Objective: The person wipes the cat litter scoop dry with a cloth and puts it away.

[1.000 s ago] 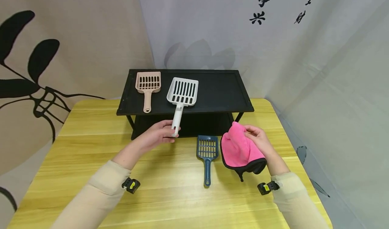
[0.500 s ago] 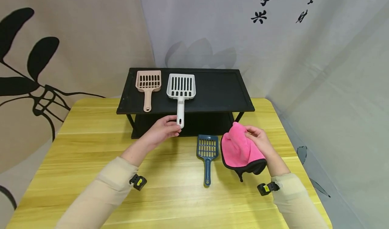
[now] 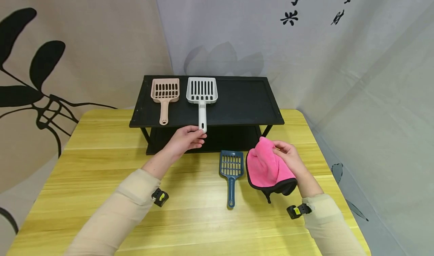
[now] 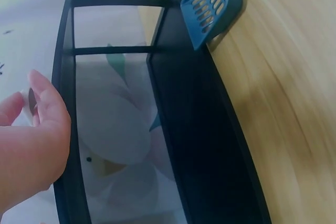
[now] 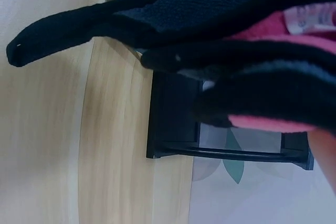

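Note:
My left hand pinches the handle end of a white slotted litter scoop, whose head lies over the top shelf of a black two-tier rack. In the left wrist view only the handle's tip shows between thumb and fingers. My right hand grips a bunched pink cloth with black edging, held beside a blue litter scoop. Dark folds of the cloth fill much of the right wrist view and hide most of that hand.
A beige-pink litter scoop lies on the rack's top shelf at the left, its handle toward me. The rack stands at the back of a wooden table. Behind hangs a printed curtain.
My left hand has pushed the white scoop farther back over the shelf, and its handle has swung from slanted to nearly straight. The right hand and cloth have stayed put.

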The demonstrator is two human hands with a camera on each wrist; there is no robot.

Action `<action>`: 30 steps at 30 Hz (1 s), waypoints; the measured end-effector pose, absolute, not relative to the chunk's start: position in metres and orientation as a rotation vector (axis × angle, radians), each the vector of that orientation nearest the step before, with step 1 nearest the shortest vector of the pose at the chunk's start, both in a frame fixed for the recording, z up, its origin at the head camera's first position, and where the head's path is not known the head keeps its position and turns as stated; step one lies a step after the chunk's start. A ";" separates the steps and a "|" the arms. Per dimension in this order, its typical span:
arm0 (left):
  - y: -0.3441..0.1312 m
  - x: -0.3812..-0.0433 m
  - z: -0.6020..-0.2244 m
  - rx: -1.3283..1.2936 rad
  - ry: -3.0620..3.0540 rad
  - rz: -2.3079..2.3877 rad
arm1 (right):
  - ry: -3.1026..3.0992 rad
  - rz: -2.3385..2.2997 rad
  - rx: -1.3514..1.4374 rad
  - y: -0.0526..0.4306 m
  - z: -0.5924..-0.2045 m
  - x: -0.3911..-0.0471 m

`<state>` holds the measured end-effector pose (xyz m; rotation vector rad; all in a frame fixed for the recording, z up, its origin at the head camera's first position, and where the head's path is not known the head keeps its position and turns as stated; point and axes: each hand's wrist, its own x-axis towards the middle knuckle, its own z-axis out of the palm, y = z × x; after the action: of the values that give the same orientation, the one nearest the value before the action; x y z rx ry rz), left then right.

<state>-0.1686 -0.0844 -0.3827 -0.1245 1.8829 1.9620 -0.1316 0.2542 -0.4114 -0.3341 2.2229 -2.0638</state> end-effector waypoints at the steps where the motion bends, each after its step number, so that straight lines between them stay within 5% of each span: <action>1: -0.084 -0.169 -0.383 -0.130 1.889 1.957 | 2.220 -2.066 -0.337 0.254 -0.412 -0.132; 30: -0.076 -0.157 -0.411 -0.095 1.904 1.706 | 2.223 -2.097 -0.300 0.262 -0.415 -0.126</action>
<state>-0.1574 -0.0764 -0.4113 -0.0953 1.9044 1.7063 -0.1261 0.2623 -0.4150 -0.2997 2.2226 -2.0969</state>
